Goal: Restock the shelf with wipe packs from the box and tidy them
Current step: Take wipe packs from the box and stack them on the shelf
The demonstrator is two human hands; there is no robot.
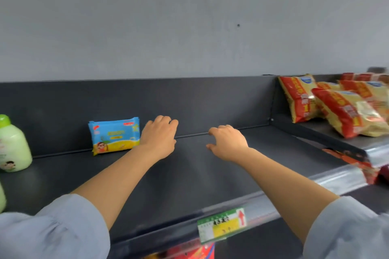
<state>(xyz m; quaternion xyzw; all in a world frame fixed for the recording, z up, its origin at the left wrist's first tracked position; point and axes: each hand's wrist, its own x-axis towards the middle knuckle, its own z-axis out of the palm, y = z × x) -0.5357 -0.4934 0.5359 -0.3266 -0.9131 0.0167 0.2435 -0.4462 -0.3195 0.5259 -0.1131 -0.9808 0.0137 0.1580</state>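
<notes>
Left grip [159, 134] loosely curled, holding nothing, just beside the wipe pack [114, 135]. Right grip [228, 143] the same, apart from it, over the shelf [189, 176]. Pack up on its edge against the back wall. Could tip flat with one bump from the left.

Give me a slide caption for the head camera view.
Left hand and right hand reach over the dark shelf, one blue wipe pack standing upright against its back wall.

Wipe pack [114, 135] blue/yellow, maybe cartoon print; bottle [13, 145] pale green; shelf [189, 176] dk grey.
</notes>
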